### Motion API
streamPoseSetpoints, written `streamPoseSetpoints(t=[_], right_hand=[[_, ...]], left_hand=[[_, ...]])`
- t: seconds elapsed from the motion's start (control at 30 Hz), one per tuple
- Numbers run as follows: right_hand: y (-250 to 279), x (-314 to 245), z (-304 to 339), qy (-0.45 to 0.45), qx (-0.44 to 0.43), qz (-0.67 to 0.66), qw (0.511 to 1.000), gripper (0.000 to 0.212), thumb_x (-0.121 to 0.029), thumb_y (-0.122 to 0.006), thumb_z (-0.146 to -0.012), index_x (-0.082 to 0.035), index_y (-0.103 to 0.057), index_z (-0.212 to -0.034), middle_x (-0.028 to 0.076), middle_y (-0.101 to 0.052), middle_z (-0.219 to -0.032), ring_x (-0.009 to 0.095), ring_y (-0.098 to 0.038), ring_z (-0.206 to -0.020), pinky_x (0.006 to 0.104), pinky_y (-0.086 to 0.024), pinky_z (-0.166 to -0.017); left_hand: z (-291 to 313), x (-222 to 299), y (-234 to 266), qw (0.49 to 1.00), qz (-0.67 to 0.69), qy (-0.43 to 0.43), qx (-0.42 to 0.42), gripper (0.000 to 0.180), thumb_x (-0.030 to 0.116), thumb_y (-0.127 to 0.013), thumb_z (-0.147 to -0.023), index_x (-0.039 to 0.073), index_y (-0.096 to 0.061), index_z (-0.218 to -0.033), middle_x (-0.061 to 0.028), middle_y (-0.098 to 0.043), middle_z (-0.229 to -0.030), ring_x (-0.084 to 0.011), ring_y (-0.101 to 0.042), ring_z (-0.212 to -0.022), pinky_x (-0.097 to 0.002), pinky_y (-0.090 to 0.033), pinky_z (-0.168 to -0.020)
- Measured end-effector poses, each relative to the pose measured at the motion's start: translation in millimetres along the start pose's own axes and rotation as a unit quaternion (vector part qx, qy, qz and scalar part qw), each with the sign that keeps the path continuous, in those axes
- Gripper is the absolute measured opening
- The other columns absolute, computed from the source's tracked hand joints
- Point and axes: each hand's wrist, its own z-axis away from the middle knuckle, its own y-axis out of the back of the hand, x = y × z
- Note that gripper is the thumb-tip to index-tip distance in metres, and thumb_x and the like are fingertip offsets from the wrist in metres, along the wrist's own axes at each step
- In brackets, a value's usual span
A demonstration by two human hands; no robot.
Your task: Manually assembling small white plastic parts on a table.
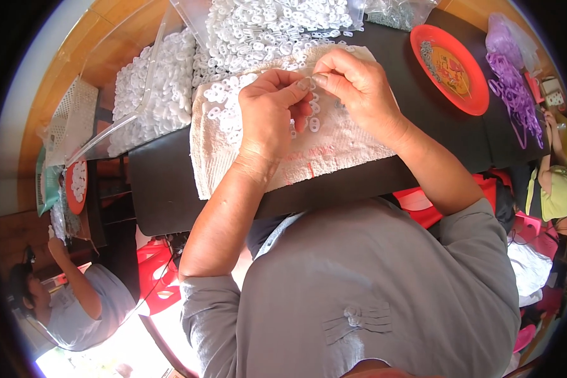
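Observation:
My left hand (264, 113) is closed over a beige towel, its thumb and forefinger pinching what looks like a small white plastic piece, mostly hidden by the fingers. Close against it, my right hand (362, 91) pinches with thumb and forefinger; whatever is between those tips is too small to make out. The two hands' fingertips meet. Beneath them, the towel (220, 167) lies on a black table. Loose white plastic pieces with two holes (314, 125) are scattered on it, some in a short column between the hands, more to the left of my left hand.
Clear bins of white pieces (151, 88) stand at the back and left. A red oval plate (479, 94) holds small grey metal parts at the right, near purple cord (516, 101). At lower left another person (85, 302) sits by a red plate of white pieces (77, 186).

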Motion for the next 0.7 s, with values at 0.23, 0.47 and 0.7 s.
streamPoseSetpoints(t=[0.23,0.47,0.7], right_hand=[[-11,-3,10,-0.146,0.01,-0.114,0.983,0.004,-0.007,-0.058,-0.094,-0.005,-0.06,-0.09,-0.003,-0.058,-0.078,0.003,-0.052,-0.067,0.0187,-0.039,-0.055],[-10,-12,7,-0.191,0.001,-0.177,0.966,0.008,-0.01,-0.057,-0.095,-0.004,-0.061,-0.092,-0.003,-0.059,-0.08,0.004,-0.054,-0.068,0.0184,-0.038,-0.055],[-9,-18,3,-0.189,-0.006,-0.189,0.964,0.01,-0.012,-0.057,-0.095,-0.004,-0.062,-0.093,-0.004,-0.057,-0.077,0.003,-0.052,-0.068,0.0188,-0.038,-0.056]], left_hand=[[6,-4,-5,0.999,0.008,0.0,0.052,0.007,0.002,-0.062,-0.089,-0.004,-0.061,-0.093,-0.0095,-0.063,-0.074,-0.0129,-0.057,-0.055,-0.0231,-0.041,-0.043],[7,-2,-6,0.997,0.005,-0.053,0.059,0.003,-0.001,-0.063,-0.086,-0.003,-0.061,-0.085,-0.0069,-0.061,-0.068,-0.0091,-0.052,-0.05,-0.0212,-0.037,-0.04],[5,-4,-6,0.997,0.024,-0.052,0.049,0.003,-0.001,-0.062,-0.086,-0.003,-0.06,-0.085,-0.007,-0.061,-0.069,-0.0099,-0.053,-0.051,-0.0219,-0.038,-0.041]])
